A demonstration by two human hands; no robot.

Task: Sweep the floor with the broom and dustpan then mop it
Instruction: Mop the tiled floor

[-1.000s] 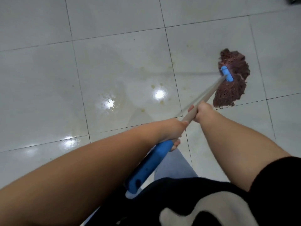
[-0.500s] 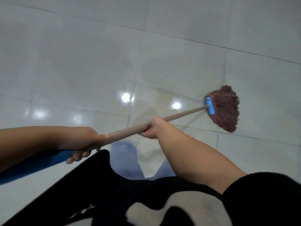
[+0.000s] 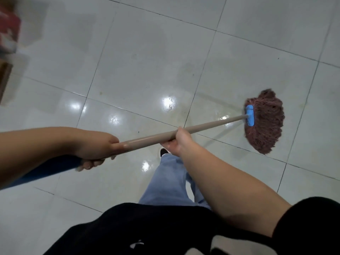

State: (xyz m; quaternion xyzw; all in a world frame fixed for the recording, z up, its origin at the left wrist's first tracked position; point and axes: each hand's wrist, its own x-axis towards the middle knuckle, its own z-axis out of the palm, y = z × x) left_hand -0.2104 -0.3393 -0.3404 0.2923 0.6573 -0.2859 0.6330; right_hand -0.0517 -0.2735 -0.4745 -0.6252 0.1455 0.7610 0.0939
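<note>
Both hands hold a mop with a beige pole (image 3: 211, 125) and a blue grip (image 3: 46, 169) at its near end. My left hand (image 3: 97, 147) is closed around the pole where beige meets blue. My right hand (image 3: 177, 142) grips the pole further along, near its middle. The dark red string mop head (image 3: 266, 124), fixed by a blue clamp (image 3: 250, 115), lies spread flat on the white tiled floor (image 3: 147, 70) at the right. No broom or dustpan is in sight.
The glossy tiles show wet sheen and light reflections around the middle. A blurred red and white object (image 3: 8, 32) and a brown edge (image 3: 4, 81) sit at the far left. My jeans leg (image 3: 171, 179) and dark shoe (image 3: 162, 151) stand below the pole.
The view has swung left and the pole now lies nearly sideways across it. The mop head has slid over the tiles to the right, and both hands keep their grip.
</note>
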